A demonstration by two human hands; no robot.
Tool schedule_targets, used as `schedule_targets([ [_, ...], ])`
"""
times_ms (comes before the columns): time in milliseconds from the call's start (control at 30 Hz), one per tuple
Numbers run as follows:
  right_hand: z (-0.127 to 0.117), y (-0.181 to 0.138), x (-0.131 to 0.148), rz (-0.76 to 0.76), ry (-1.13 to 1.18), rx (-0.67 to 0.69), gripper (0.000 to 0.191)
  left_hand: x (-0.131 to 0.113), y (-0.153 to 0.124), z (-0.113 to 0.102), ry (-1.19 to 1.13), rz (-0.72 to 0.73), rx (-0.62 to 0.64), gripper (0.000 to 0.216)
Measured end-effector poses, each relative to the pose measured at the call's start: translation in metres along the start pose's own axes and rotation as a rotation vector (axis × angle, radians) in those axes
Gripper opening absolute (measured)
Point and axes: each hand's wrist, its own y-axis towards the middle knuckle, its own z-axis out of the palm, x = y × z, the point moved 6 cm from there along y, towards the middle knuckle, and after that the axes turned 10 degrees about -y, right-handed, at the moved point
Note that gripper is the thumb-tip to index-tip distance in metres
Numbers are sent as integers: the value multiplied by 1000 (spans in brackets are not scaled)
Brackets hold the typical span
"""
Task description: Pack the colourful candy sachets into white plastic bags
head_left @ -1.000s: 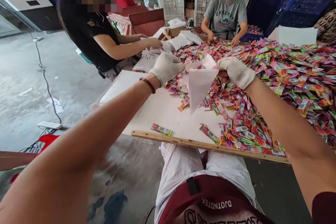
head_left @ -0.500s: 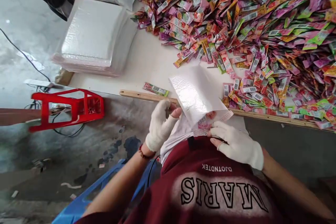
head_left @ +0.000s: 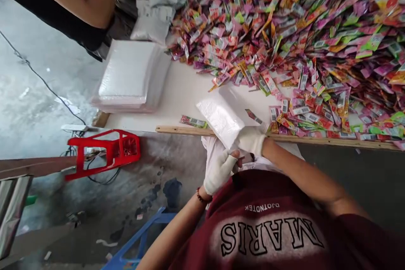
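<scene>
Grey floor (head_left: 47, 29) is showing along the left, and a white table (head_left: 180, 88) is spanning the middle, its near edge carrying a wooden strip (head_left: 183, 131). On the far right a heap of packets (head_left: 284, 38) is covering the surface; on the left a stack of white sleeves (head_left: 123, 67) is lying flat. Beyond it, a co-worker's arm (head_left: 72, 2) is reaching over the table.

Both hands are now converging on the near end of a white bag (head_left: 218, 114). Half a second ago the right hand was sitting at the near right corner and the left hand was standing farther out. The bag is now lying farther left, exposing a single packet (head_left: 253, 116) just right of it. In my judgement, handling is now concentrating on that near end.

The bag is resting across the strip, its near end sloping toward my lap. My right hand (head_left: 251, 139) is overlapping its near right part; the fingers are hiding, so I cannot tell their grip. My left hand (head_left: 220, 171) is waiting at the near tip, thumb and fingers bunching narrowly; whether they are pinching the bag, I cannot tell. Another packet (head_left: 193, 121) is lying left of the bag.
</scene>
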Motion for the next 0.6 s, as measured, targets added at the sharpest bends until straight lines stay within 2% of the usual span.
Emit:
schedule_targets([
  [67, -8, -34, 2, -96, 29, 48, 23, 3, -5, -17, -43, 13, -58, 38],
  [100, -20, -52, 6, -161, 52, 47, 28, 4, -9, -26, -58, 16, -86, 37],
  [167, -61, -79, 19, -298, 117, -27, 33, 7, -16, -40, -71, 9, -117, 34],
  [200, -85, -83, 27, -331, 139, -105, 31, 8, -19, -45, -76, 1, -121, 32],
  [267, -125, -74, 50, -420, 143, -310, 32, 7, -21, -51, -104, -14, -122, 32],
  [333, -136, -42, 76, -535, 86, -444, 40, 3, -18, -50, -183, -9, -136, 41],
  [367, -128, -20, 86, -589, 33, -474, 45, 1, -15, -49, -232, -9, -148, 45],
  [400, -114, 5, 89, -581, -42, -480, 51, 0, -12, -48, -276, -10, -170, 47],
  [467, -68, 54, 71, -345, -243, -380, 67, 0, -6, -48, -324, -1, -238, 41],
  [500, -41, 70, 54, -237, -325, -270, 71, 2, -4, -50, -325, 6, -273, 36],
  [533, -16, 77, 37, -189, -381, -183, 70, 5, -3, -53, -321, 13, -305, 32],
  [600, 15, 70, 5, -154, -448, -171, 68, 13, -4, -60, -325, 9, -339, 30],
])
